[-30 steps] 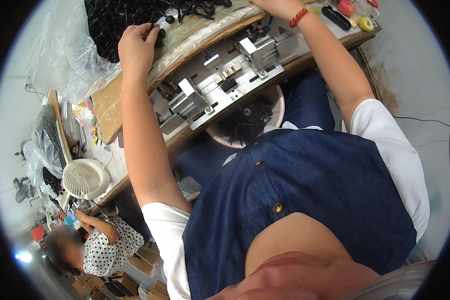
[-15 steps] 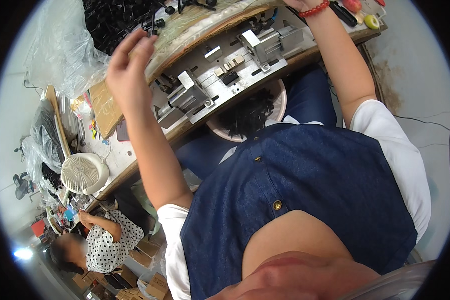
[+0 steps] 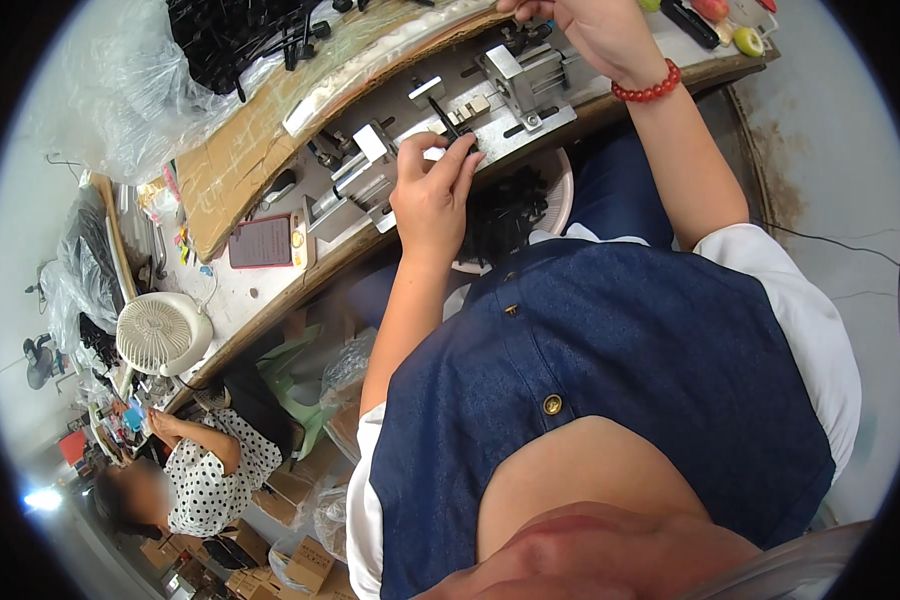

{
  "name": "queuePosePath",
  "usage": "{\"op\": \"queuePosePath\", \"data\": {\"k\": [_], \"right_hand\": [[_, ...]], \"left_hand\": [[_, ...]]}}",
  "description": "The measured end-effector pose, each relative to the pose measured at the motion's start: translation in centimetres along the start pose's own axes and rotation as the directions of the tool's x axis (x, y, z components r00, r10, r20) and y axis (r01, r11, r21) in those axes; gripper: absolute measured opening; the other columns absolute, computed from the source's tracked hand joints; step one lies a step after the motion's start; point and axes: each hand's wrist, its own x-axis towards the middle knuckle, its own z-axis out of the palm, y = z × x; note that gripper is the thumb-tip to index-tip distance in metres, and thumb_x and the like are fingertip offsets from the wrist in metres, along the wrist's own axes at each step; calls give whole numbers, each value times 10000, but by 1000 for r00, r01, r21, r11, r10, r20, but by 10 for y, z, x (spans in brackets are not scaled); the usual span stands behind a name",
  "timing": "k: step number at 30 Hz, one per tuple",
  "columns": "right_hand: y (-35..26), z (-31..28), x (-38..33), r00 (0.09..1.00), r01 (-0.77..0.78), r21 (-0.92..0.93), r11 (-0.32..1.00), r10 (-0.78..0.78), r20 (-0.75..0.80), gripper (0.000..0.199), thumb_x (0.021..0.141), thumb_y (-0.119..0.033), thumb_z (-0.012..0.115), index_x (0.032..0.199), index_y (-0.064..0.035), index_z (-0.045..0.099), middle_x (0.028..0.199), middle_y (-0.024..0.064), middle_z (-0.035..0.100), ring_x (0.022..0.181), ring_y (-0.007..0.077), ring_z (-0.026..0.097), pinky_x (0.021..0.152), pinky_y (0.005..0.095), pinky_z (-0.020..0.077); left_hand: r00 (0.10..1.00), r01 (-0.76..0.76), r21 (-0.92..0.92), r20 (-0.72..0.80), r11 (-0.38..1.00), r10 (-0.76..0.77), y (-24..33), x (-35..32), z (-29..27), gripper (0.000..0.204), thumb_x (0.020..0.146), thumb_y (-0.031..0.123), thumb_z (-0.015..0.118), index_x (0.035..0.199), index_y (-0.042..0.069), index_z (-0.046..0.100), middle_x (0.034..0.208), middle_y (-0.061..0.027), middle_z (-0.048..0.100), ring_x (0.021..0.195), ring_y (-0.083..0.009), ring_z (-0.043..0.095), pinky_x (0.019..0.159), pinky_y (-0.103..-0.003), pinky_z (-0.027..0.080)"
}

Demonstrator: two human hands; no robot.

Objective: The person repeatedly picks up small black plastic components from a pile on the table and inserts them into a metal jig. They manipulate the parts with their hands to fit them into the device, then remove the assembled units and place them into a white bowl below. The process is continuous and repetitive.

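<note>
My left hand (image 3: 432, 195) is over the metal fixture (image 3: 505, 143), fingers pinched on a thin black plastic rod (image 3: 444, 117). The rod slants across the middle of the fixture, beside a row of small pale blocks (image 3: 470, 108). Metal clamp units stand on both sides, a left one (image 3: 368, 170) near my wrist and a right one (image 3: 523, 85). My right hand (image 3: 600, 35), with a red bead bracelet (image 3: 650, 88) at its wrist, is raised beyond the right clamp at the top edge. Its fingers are curled together and partly cut off, so anything in them is hidden.
A heap of black plastic parts (image 3: 235, 45) lies in clear plastic at the back left, behind a cardboard sheet (image 3: 240, 165). Below the bench edge sits a pink basin (image 3: 567, 190) of black pieces. A phone (image 3: 262, 243) and white fan (image 3: 163, 333) stand left; another person (image 3: 215, 470) sits beyond.
My left hand has come down from the heap of parts to the middle of the fixture, with a black rod in its fingers. My right hand has moved a little nearer and left.
</note>
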Motion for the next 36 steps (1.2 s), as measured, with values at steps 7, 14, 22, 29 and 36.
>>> {"op": "queuePosePath", "data": {"k": [7,14,22,29,36], "right_hand": [[-16,20,-37,986,-123,-109,986,134,98,238,1018,-72,629,1247,-7,637,1000,93,730,886,179,715,785,308,577],[10,24,-69,940,188,-387,903,-51,337,188,1004,-63,635,1188,-44,673,1185,78,689,1078,150,646,884,288,529],[39,40,-104,843,515,-727,455,-112,527,228,862,-58,732,1081,-40,670,1264,94,644,1154,312,571,989,385,495],[60,46,-99,785,619,-770,156,-152,601,171,850,-112,628,1006,-64,678,1209,43,652,1055,236,584,901,361,533],[47,41,-85,764,642,-733,226,-103,637,180,883,-109,691,1058,-69,693,1259,52,661,1116,264,590,933,366,516]], "left_hand": [[997,-61,45,-36,997,63,-6,-5,8,265,895,188,787,1156,144,775,1274,-58,716,835,-230,750,739,-336,605],[997,-71,35,-24,997,72,0,6,-6,341,886,165,793,1225,168,750,1221,-46,711,792,-212,728,699,-332,584],[889,-224,539,-230,812,397,-52,125,-81,272,877,153,747,1147,180,776,1117,-96,676,850,-318,633,826,-421,520],[984,-179,471,95,864,152,-74,169,-89,302,898,214,744,1193,151,735,1040,-112,746,907,-270,716,823,-388,541],[985,-110,231,-108,967,138,-54,156,-86,230,885,164,775,1101,94,739,961,-102,748,797,-253,705,718,-366,550]]}}
